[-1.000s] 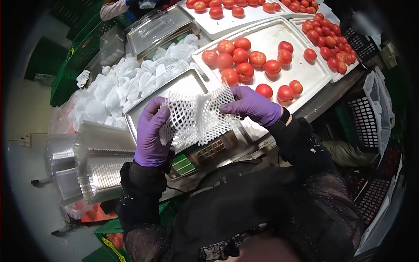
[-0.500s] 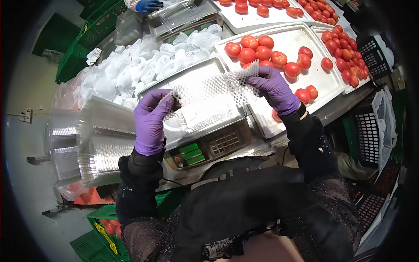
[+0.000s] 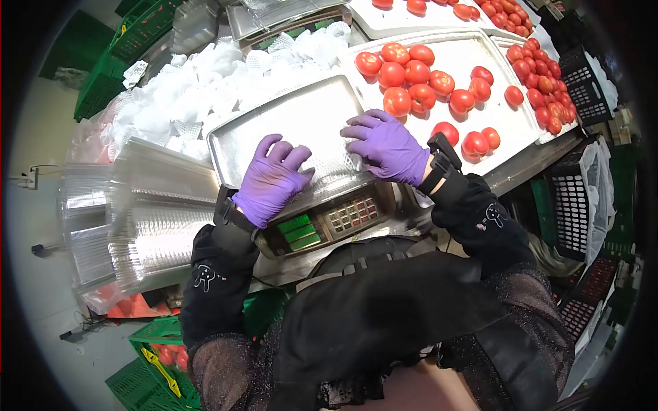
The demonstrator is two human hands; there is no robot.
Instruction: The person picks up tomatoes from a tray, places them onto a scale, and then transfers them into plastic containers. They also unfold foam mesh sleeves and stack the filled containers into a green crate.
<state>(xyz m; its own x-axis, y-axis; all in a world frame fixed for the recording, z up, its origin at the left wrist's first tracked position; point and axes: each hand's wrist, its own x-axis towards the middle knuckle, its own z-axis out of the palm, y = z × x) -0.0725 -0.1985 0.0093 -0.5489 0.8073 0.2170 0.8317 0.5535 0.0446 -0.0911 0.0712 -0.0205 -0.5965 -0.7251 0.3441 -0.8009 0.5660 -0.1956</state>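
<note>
Left hand [image 3: 274, 179]: open, over tray's [image 3: 288, 113] near edge
Right hand [image 3: 389, 148]: open, over right edge
Risk: netting [image 3: 330, 163] dragged by bent fingers

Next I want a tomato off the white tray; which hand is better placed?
The right hand, I'd judge: it is beside the white tray, close to the tomatoes, while the left hand is farther off, over the metal tray.
</note>
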